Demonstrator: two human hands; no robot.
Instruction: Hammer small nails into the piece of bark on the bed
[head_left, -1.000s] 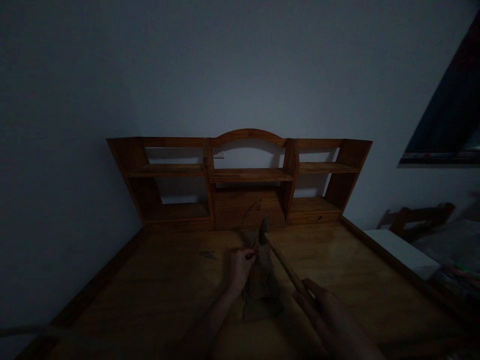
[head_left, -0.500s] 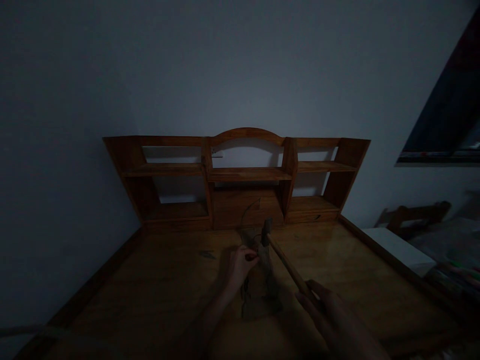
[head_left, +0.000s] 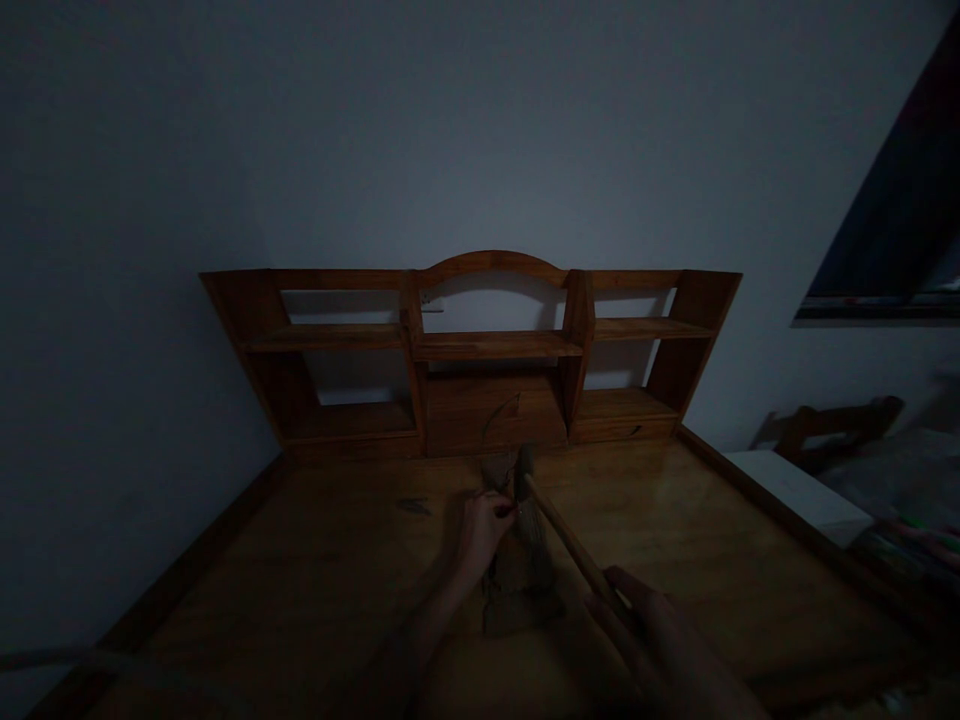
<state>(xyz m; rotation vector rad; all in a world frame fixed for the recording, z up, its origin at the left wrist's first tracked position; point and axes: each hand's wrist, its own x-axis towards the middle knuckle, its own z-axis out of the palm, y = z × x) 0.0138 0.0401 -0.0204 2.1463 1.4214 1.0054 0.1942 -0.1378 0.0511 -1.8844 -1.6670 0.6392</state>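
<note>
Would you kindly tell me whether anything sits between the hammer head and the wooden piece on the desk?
Nothing visible does. The hammer head sits at the top of the wooden piece; only the left hand pinches close beside it, and dim light hides whether it holds anything.

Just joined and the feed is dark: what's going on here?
A person works at a wooden desk with a shelf unit at the back. The right hand holds a hammer by the handle, its head up by the top of a wood block standing on the desk. The left hand has its fingers at the block's top, beside the hammer head; too dark to tell whether they pinch anything.
</note>
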